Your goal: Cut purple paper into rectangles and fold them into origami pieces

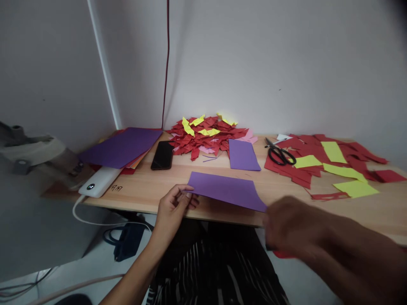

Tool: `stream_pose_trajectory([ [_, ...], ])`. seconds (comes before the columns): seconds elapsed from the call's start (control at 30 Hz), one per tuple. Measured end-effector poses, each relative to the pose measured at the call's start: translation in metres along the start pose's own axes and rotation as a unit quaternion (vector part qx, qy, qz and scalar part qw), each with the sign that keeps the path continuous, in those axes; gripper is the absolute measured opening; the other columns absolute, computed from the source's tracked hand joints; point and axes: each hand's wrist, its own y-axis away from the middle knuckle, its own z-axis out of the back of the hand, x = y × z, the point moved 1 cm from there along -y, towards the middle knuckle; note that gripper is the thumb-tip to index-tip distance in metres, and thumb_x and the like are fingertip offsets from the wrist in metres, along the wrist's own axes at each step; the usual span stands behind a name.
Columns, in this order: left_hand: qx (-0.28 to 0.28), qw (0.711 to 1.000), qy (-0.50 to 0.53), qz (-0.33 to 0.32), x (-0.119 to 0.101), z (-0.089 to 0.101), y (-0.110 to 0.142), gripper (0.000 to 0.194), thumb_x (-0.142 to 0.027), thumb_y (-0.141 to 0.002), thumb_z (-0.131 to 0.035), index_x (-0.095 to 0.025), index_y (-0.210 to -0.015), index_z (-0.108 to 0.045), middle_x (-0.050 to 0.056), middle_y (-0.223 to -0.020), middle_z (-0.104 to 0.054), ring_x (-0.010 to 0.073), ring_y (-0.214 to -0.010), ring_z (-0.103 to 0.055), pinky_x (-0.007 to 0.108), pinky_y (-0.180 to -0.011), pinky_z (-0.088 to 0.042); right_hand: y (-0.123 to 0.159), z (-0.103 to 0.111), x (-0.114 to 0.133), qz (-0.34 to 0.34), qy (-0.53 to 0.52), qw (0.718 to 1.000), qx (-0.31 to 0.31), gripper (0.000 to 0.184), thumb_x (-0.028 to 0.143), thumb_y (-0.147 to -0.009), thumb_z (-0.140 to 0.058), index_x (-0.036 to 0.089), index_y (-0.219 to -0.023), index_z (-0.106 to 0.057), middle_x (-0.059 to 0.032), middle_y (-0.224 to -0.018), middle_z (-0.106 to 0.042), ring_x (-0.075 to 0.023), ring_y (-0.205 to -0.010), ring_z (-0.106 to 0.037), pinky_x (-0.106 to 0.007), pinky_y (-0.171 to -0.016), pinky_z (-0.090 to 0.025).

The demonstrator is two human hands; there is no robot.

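A sheet of purple paper [227,187] is held at the front edge of the table, its near edge raised and its right corner curving toward me. My left hand [178,201] pinches the paper's near left corner between thumb and fingers. My right hand [289,224] is closed at the near right corner; motion blurs it and its fingertips are hidden. A small dark bit shows beneath that hand, too unclear to name. Behind the sheet lies a smaller purple paper piece [244,155]. Black-handled scissors [280,153] rest on red scraps to the right.
Red, yellow and pink folded pieces [210,133] are heaped against the wall. Red and yellow cut papers [346,161] spread over the right side. On the left are a black phone [162,155], a stack of coloured sheets [122,148] and a white power bank [100,182] with a cable.
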Motion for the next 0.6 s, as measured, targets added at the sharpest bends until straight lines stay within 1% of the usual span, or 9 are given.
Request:
stream_pose_trajectory([
  [0.03,0.000,1.000,0.000,-0.001,0.000,0.000,0.000,0.026,-0.037,-0.085,-0.064,-0.014,-0.097,-0.060,0.004,-0.076,-0.070,0.0139,-0.067,-0.065,0.027,-0.067,-0.052,-0.005,-0.005,-0.006,-0.013,0.006,1.000,-0.005,0.017,0.039,-0.093,-0.053,0.032,-0.097,-0.068,-0.0058,-0.093,-0.072,-0.0233,-0.089,-0.069,-0.035,-0.074,-0.059],
  [0.07,0.000,1.000,0.000,-0.002,-0.001,-0.001,0.000,0.025,-0.036,-0.086,-0.064,-0.014,-0.097,-0.060,0.004,-0.076,-0.069,0.0138,-0.067,-0.065,0.027,-0.067,-0.052,-0.009,-0.010,-0.013,-0.030,0.025,0.999,-0.029,0.018,0.040,-0.093,-0.054,0.030,-0.101,-0.067,-0.0066,-0.096,-0.071,-0.0234,-0.089,-0.068,-0.035,-0.076,-0.058],
  [0.1,0.000,1.000,-0.001,-0.002,-0.001,-0.002,0.001,0.025,-0.036,-0.086,-0.063,-0.014,-0.097,-0.060,0.004,-0.077,-0.069,0.0138,-0.068,-0.065,0.027,-0.067,-0.052,-0.012,-0.017,-0.020,-0.039,0.049,0.997,-0.035,0.023,0.041,-0.093,-0.054,0.028,-0.108,-0.066,-0.0078,-0.101,-0.070,-0.0242,-0.093,-0.067,-0.037,-0.078,-0.056],
  [0.13,0.000,1.000,-0.002,-0.004,-0.001,-0.002,0.001,0.025,-0.036,-0.086,-0.063,-0.013,-0.097,-0.060,0.004,-0.077,-0.069,0.0138,-0.068,-0.065,0.027,-0.067,-0.052,-0.013,-0.024,-0.027,-0.039,0.069,0.997,-0.023,0.025,0.040,-0.094,-0.053,0.027,-0.112,-0.066,-0.0077,-0.101,-0.070,-0.0238,-0.091,-0.066,-0.036,-0.077,-0.055],
  [0.23,0.002,1.000,0.001,-0.012,0.000,-0.004,0.002,0.024,-0.034,-0.087,-0.062,-0.013,-0.098,-0.059,0.004,-0.077,-0.068,0.0134,-0.069,-0.065,0.026,-0.066,-0.052,-0.011,-0.040,-0.040,-0.044,0.090,0.995,0.015,0.022,0.032,-0.096,-0.048,0.026,-0.096,-0.069,-0.0051,-0.090,-0.068,-0.0203,-0.080,-0.065,-0.032,-0.070,-0.052],
  [0.37,-0.010,0.999,0.020,-0.026,0.001,-0.005,0.001,0.033,-0.033,-0.087,-0.063,-0.014,-0.112,-0.054,0.001,-0.077,-0.066,0.0129,-0.066,-0.064,0.026,-0.064,-0.052,-0.009,-0.046,-0.042,-0.089,0.047,0.995,0.013,0.020,0.029,-0.094,-0.051,0.022,-0.081,-0.064,-0.0021,-0.078,-0.064,-0.0153,-0.068,-0.061,-0.025,-0.060,-0.047],
  [0.43,-0.012,0.999,0.024,-0.029,0.001,-0.005,0.001,0.037,-0.033,-0.087,-0.064,-0.015,-0.116,-0.051,0.001,-0.076,-0.066,0.0131,-0.067,-0.064,0.026,-0.064,-0.052,-0.010,-0.046,-0.041,-0.114,0.030,0.993,0.011,0.018,0.029,-0.090,-0.057,0.022,-0.075,-0.059,-0.0002,-0.073,-0.061,-0.0139,-0.062,-0.057,-0.024,-0.057,-0.045],
  [0.53,-0.013,0.999,0.016,-0.033,0.000,-0.005,0.001,0.035,-0.034,-0.087,-0.064,-0.014,-0.114,-0.054,0.001,-0.077,-0.066,0.0130,-0.068,-0.064,0.026,-0.066,-0.052,-0.013,-0.047,-0.041,-0.159,0.002,0.987,0.007,0.023,0.034,-0.083,-0.065,0.022,-0.068,-0.053,0.0023,-0.064,-0.055,-0.0135,-0.056,-0.052,-0.025,-0.053,-0.042],
  [0.6,-0.020,0.999,0.010,-0.033,-0.001,-0.005,0.002,0.032,-0.035,-0.087,-0.063,-0.013,-0.110,-0.056,0.002,-0.078,-0.066,0.0132,-0.070,-0.065,0.027,-0.069,-0.052,-0.014,-0.047,-0.043,-0.191,-0.035,0.981,0.016,0.028,0.039,-0.083,-0.063,0.022,-0.064,-0.050,0.0029,-0.060,-0.053,-0.0139,-0.055,-0.051,-0.025,-0.052,-0.041],
])
